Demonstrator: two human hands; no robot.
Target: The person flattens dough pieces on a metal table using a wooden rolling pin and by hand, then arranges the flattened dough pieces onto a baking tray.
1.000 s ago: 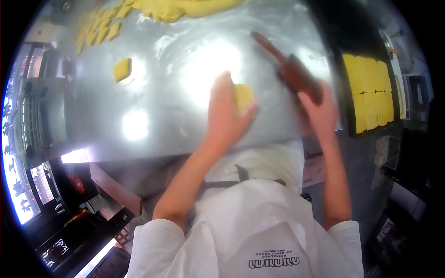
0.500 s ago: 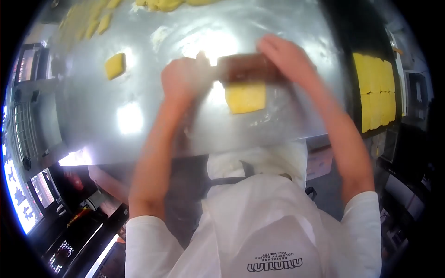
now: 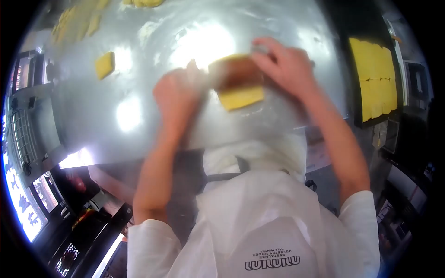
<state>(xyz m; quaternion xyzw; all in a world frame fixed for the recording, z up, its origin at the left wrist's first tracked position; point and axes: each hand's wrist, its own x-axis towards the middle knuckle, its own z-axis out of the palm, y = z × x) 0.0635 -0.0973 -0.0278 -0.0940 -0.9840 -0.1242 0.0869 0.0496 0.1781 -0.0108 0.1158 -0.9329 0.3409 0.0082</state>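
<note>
A brown rolling pin point(image 3: 238, 73), blurred by motion, lies across a flattened yellow dough piece point(image 3: 241, 98), which shows both above and below the roller. My left hand point(image 3: 178, 90) is closed round the pin's left end, its fingers smeared by motion. At the right end, my right hand point(image 3: 285, 65) is curled over the pin, with its thumb and fingers bent. Left of my hands, a small yellow dough square point(image 3: 105, 65) rests on the shiny metal table point(image 3: 157, 125).
Several flat yellow dough sheets point(image 3: 376, 78) lie in rows on a black tray point(image 3: 358, 104) at the right. More yellow dough pieces point(image 3: 67, 23) are at the far left, and a larger dough mass point(image 3: 143, 2) shows at the top edge.
My left hand has let go of the dough and taken the pin's left end. The pin has swung from the right to level over the dough, now wider, and has moved onto its middle.
</note>
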